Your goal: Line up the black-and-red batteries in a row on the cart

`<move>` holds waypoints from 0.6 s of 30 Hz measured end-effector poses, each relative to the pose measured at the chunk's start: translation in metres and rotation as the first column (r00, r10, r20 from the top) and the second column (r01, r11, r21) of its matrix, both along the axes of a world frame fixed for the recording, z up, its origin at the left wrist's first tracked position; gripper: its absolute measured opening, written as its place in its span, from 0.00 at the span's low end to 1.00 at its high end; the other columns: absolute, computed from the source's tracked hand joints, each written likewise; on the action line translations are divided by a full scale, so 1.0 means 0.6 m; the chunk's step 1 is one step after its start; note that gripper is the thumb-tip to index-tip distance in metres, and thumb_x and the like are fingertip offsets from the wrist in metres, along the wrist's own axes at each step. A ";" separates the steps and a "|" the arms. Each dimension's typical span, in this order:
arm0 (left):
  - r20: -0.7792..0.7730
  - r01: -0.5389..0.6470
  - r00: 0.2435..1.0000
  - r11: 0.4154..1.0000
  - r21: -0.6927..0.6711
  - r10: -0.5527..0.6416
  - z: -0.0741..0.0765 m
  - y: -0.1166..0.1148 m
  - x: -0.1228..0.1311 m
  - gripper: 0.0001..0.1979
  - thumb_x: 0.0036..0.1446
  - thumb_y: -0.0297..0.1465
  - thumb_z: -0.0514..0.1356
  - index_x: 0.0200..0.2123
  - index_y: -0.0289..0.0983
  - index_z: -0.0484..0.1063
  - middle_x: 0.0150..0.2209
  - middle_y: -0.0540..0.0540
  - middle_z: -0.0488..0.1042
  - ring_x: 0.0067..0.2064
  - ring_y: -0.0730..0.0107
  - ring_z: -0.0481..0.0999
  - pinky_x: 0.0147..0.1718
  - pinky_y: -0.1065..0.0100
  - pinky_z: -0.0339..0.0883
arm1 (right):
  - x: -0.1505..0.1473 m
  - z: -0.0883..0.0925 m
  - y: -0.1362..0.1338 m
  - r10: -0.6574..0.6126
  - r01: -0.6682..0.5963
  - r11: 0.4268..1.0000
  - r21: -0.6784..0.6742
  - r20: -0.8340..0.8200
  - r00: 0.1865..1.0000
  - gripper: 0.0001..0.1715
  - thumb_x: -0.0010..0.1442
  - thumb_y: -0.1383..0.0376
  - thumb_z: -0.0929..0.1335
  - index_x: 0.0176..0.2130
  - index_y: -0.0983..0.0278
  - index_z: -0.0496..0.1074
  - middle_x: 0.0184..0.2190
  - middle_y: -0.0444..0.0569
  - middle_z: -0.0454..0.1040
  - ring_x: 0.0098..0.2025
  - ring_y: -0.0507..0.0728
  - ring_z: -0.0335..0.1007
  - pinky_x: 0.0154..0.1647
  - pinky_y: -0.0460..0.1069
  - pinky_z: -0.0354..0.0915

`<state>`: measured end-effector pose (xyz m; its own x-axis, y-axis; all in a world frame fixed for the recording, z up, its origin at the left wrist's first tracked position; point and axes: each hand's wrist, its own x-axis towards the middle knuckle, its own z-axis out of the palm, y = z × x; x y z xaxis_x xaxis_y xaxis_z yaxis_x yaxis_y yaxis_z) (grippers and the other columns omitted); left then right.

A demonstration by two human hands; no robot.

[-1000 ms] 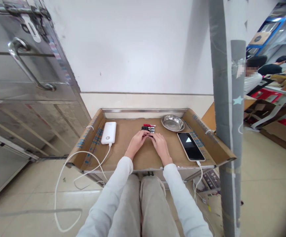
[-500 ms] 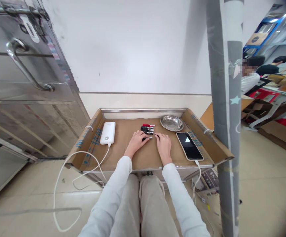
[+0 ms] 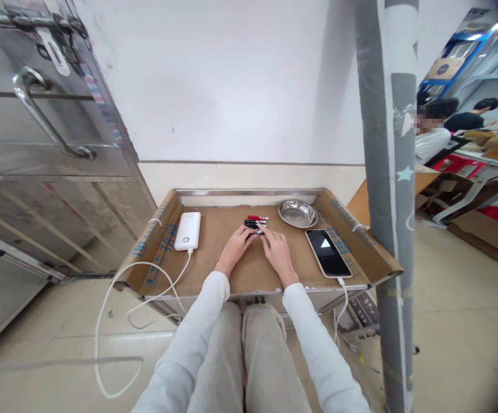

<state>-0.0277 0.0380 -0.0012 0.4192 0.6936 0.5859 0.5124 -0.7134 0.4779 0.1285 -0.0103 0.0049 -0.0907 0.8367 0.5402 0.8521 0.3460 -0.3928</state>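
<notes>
Several small black pieces with silvery ends (image 3: 255, 222) lie stacked side by side on the brown cardboard, with a red one (image 3: 257, 218) behind them. My left hand (image 3: 235, 246) is at their near left side, its fingers closed on something too small to make out. My right hand (image 3: 276, 251) reaches in from the right, fingertips at the near edge of the row and almost touching my left fingers. Its fingers are bent together, and what they hold, if anything, is hidden.
A round metal dish (image 3: 298, 214) stands at the back right, a phone (image 3: 329, 253) with a cable in front of it. At the left lies a white power bank (image 3: 187, 231) with a cable. Raised cardboard sides (image 3: 363, 246) flank the surface. A wrapped grey pole (image 3: 393, 229) stands at the right.
Both hands have moved forward to the row of pieces. My right hand has also shifted left, so its fingertips now meet my left hand's. The black piece earlier visible at my left fingers is now hidden.
</notes>
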 end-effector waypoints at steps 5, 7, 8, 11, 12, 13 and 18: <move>0.074 -0.309 0.949 0.951 0.006 0.308 0.002 0.002 -0.006 0.10 0.64 0.33 0.49 0.43 0.37 0.66 0.40 0.44 0.69 0.41 0.66 0.71 0.44 0.63 0.66 | -0.010 0.001 0.000 0.162 -0.162 0.987 -0.011 -0.038 0.986 0.37 0.61 0.69 0.56 0.66 0.63 0.38 0.62 0.52 0.57 0.60 0.55 0.57 0.57 0.52 0.57; 0.006 -0.493 0.870 0.870 0.021 0.493 -0.001 0.004 -0.010 0.10 0.63 0.32 0.49 0.41 0.36 0.67 0.39 0.41 0.70 0.41 0.61 0.69 0.44 0.59 0.65 | -0.008 -0.004 0.004 0.128 -0.128 0.992 0.001 -0.023 0.991 0.36 0.60 0.71 0.56 0.65 0.63 0.43 0.62 0.51 0.57 0.60 0.55 0.55 0.58 0.53 0.56; -0.039 -0.561 0.826 0.827 0.030 0.562 -0.003 0.005 -0.011 0.09 0.63 0.32 0.49 0.39 0.36 0.68 0.39 0.40 0.69 0.41 0.59 0.69 0.43 0.57 0.64 | -0.006 -0.007 0.006 0.093 -0.093 0.996 0.005 -0.008 0.996 0.33 0.60 0.72 0.55 0.64 0.63 0.48 0.60 0.51 0.59 0.60 0.56 0.56 0.58 0.53 0.57; -0.134 -0.647 0.753 0.762 0.021 0.644 -0.011 0.010 -0.013 0.09 0.62 0.28 0.48 0.37 0.34 0.68 0.40 0.37 0.68 0.43 0.55 0.67 0.42 0.55 0.64 | 0.000 -0.012 0.011 -0.058 0.059 0.998 -0.011 0.069 0.996 0.25 0.59 0.74 0.56 0.53 0.63 0.65 0.51 0.53 0.67 0.53 0.58 0.60 0.54 0.54 0.59; -0.143 -0.650 0.751 0.760 0.009 0.644 -0.014 0.011 -0.013 0.10 0.62 0.26 0.47 0.38 0.34 0.67 0.40 0.36 0.67 0.43 0.55 0.67 0.42 0.55 0.64 | 0.001 -0.013 0.012 -0.108 0.110 0.994 -0.020 0.100 0.989 0.22 0.59 0.74 0.56 0.49 0.63 0.68 0.48 0.53 0.68 0.50 0.59 0.61 0.52 0.54 0.59; -0.145 -0.646 0.755 0.763 -0.001 0.639 -0.016 0.013 -0.013 0.10 0.62 0.25 0.46 0.38 0.33 0.67 0.41 0.37 0.66 0.43 0.56 0.67 0.42 0.55 0.64 | 0.002 -0.013 0.013 -0.148 0.153 0.988 -0.026 0.131 0.980 0.20 0.58 0.74 0.57 0.46 0.63 0.69 0.45 0.54 0.68 0.47 0.59 0.62 0.50 0.53 0.60; -0.079 -0.532 0.843 0.846 0.010 0.531 -0.014 0.013 -0.005 0.09 0.62 0.23 0.46 0.41 0.33 0.64 0.42 0.39 0.65 0.44 0.60 0.68 0.46 0.57 0.65 | 0.000 -0.013 0.017 -0.225 0.233 0.972 -0.010 0.219 0.949 0.18 0.59 0.73 0.59 0.46 0.63 0.68 0.44 0.54 0.66 0.45 0.59 0.60 0.46 0.52 0.59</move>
